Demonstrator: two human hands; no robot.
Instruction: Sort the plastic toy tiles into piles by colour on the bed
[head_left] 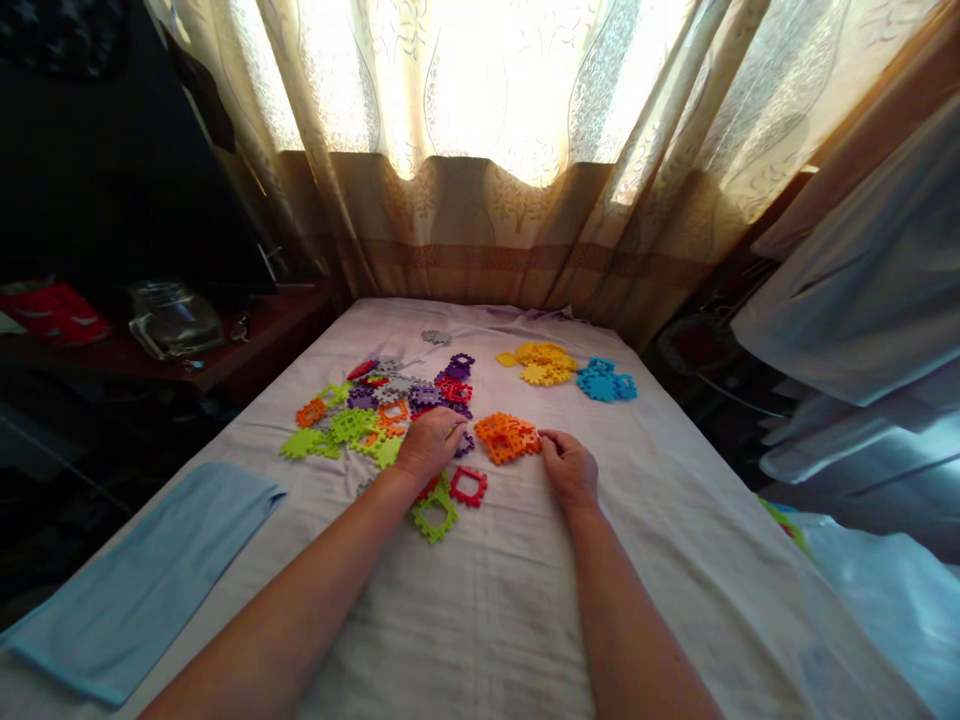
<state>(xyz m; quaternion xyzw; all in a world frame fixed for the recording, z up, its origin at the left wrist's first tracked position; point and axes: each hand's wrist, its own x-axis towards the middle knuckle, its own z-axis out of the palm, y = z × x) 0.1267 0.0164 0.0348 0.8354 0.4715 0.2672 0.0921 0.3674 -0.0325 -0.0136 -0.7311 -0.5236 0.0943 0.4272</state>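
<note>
My left hand [431,443] is closed over the right side of a mixed heap of toothed plastic building pieces; whatever its fingers hold is hidden. Just right of it lies a pile of orange gear-shaped pieces [504,438]. My right hand [571,470] is at that pile's right edge, thumb and finger pinched on an orange piece [531,438]. A red square frame piece [469,486] and a lime green frame piece [436,513] lie below my left hand. Lime [352,425], purple [461,365] and grey [390,390] pieces make up much of the mixed heap.
Farther back are a yellow pile [544,363] and a blue pile [604,381], with a lone grey piece [436,337] at the far side. A folded light blue cloth [150,575] lies at left. A glass jar [176,318] stands on a side table. Curtains [487,215] hang behind.
</note>
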